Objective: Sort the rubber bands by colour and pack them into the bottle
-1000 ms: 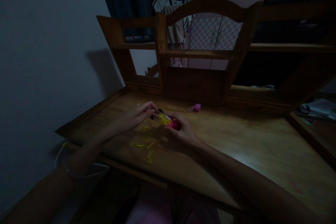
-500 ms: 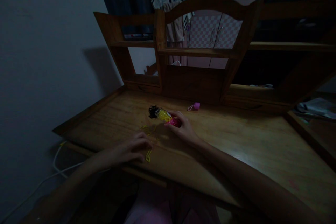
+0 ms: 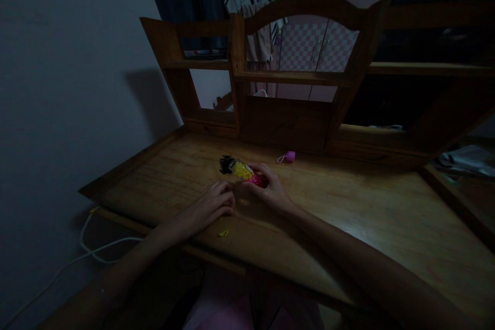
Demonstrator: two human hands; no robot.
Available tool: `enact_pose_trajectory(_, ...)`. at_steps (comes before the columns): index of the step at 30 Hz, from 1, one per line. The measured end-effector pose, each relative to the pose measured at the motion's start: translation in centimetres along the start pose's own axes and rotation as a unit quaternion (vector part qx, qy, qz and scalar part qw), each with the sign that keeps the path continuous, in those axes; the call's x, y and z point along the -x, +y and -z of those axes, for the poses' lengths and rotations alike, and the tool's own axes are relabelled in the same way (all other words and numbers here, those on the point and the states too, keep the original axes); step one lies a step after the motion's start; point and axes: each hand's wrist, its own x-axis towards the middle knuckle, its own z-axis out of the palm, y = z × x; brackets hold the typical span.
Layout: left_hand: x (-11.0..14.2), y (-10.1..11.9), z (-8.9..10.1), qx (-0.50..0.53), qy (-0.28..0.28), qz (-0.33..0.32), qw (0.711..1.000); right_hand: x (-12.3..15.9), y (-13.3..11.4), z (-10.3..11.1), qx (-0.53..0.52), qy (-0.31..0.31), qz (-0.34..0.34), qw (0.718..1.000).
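My right hand (image 3: 270,191) wraps round a small clear bottle (image 3: 242,169) lying tilted on the desk. Yellow pieces fill its middle and pink ones the part by my palm. At its far left end is a cluster of black pieces (image 3: 226,164), perhaps small elastic bands. My left hand (image 3: 218,201) rests on the desk just left of the bottle, fingers curled down and together; what lies under them is hidden. Closer to the front edge sits a small yellow band (image 3: 223,233).
A purple cap with a loop (image 3: 290,156) lies behind the bottle. The wooden desk (image 3: 359,196) has a shelf unit (image 3: 286,77) along its back. A white cable (image 3: 87,252) hangs at the left, beside the wall.
My left hand has moved right and forward, over the spot where yellow bands lay, and its fingers have curled in. The band near the front edge has shifted slightly. My right hand stays put.
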Motion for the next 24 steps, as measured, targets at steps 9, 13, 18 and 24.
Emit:
enact_pose_trajectory(9,0.0,1.4,0.9,0.001,-0.023,0.041,0.999,0.0,0.1,-0.1,0.001,-0.005,0.002,1.0)
enact_pose_trajectory(13,2.0,3.4,0.7,0.008,0.003,0.055,0.998,0.0,0.3,0.0,0.003,-0.007,0.009,1.0)
enact_pose_trajectory(18,3.6,4.6,-0.8,0.031,0.003,0.094,0.995,0.0,0.2,0.1,0.0,-0.006,0.02,1.0)
enact_pose_trajectory(24,3.3,3.2,-0.8,0.003,0.01,0.187,0.982,0.0,0.4,0.0,0.003,-0.003,0.016,1.0)
